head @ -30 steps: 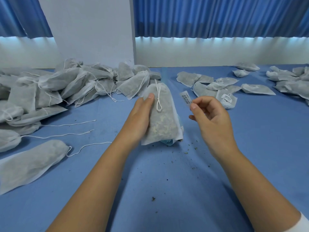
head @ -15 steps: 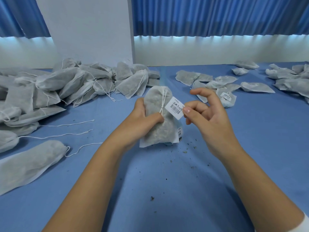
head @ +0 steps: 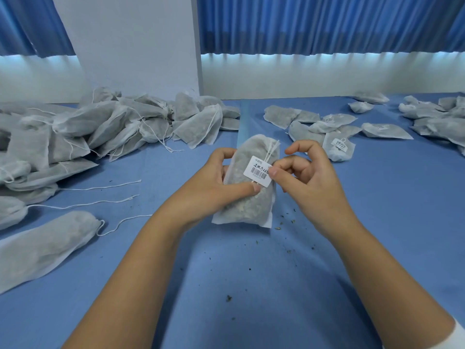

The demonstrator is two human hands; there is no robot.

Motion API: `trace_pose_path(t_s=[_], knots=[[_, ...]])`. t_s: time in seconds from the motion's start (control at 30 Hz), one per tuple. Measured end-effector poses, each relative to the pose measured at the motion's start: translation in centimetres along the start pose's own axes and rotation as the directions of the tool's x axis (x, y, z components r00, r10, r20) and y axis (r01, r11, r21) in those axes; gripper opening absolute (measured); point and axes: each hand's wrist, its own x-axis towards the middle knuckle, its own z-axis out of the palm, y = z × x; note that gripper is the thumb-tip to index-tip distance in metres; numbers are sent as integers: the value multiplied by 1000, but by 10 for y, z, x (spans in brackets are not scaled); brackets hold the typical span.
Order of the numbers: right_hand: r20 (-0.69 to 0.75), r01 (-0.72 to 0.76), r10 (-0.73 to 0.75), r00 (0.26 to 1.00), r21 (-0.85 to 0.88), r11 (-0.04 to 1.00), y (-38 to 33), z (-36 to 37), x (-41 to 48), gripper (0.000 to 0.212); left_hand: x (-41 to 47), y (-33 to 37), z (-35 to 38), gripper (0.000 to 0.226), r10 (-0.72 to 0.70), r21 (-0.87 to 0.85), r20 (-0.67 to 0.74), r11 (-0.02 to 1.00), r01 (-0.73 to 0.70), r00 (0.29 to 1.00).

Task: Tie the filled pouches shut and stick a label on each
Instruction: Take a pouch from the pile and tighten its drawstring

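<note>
Mid-frame, a filled grey fabric pouch (head: 251,205) is gripped by the left hand (head: 214,183), fingers curled; a white barcode label (head: 257,170) is pinched against it by the right hand (head: 310,181).

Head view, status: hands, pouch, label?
Left hand grips pouch. Right hand pinches label by its edge, against pouch front. Nothing in the way.

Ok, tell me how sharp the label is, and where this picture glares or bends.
Head view: label sharp, barcode clear, small print unreadable; pouch weave crisp; glare strip below the curtain; wide-angle bowing toward the edges; soft shadows on the table.
</note>
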Motion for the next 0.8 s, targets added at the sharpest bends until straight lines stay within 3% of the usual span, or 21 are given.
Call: trace_pose_path(t_s=[0.23,0.37,0.5,0.57,0.63,0.73,0.8], knots=[[-106,0,-7,994,-62,998,1,4,-1,34,-1,1,4,60,7,24,-18,1000,-7,1000],[-127,33,-43,991,-81,996,2,6,-2,36,-2,7,14,57,7,58,-138,998,1,990],[-161,49,-69,984,-129,990,5,9,-3,39,-1,10,21,25,33,43,-286,999,-22,958],[-194,31,-62,979,-157,987,7,9,-3,38,0,8,23,21,30,-4,-306,999,-33,952],[-198,-47,22,980,-124,991,6,8,-2,36,0,8,23,21,18,-67,-315,997,-41,949],[-105,-223,230,967,76,972,5,4,1,25,1,7,23,21,22,-135,-275,989,-61,961],[-65,-261,275,959,177,949,5,2,2,20,2,6,23,21,21,-142,-239,988,-56,971]])
